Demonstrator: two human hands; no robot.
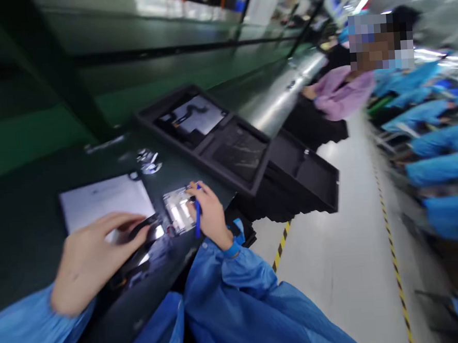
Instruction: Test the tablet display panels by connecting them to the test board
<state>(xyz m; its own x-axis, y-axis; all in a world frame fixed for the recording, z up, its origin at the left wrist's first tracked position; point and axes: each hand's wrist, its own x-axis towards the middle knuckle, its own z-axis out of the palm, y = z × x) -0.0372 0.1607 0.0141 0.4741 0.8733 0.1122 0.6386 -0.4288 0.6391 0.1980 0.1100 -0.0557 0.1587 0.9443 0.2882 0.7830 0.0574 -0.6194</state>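
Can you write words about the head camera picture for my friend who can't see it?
A person's right hand holds a blue pen against a small shiny part, and the left hand rests on a glossy dark object on a dark green workbench. A black compartment tray and white paper lie nearby, and a co-worker in pink stands beyond.

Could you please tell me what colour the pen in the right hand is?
The pen is blue, clearest in the head view.

Right hand (212,216) pinching a blue pen (197,220) right up against a clear plastic-wrapped part (177,211) — left hand (98,257) draped over a glossy black panel (141,254), white sheet (106,199) just beside it — and a black compartment tray (203,131) sits further up the dark green surface (24,241).
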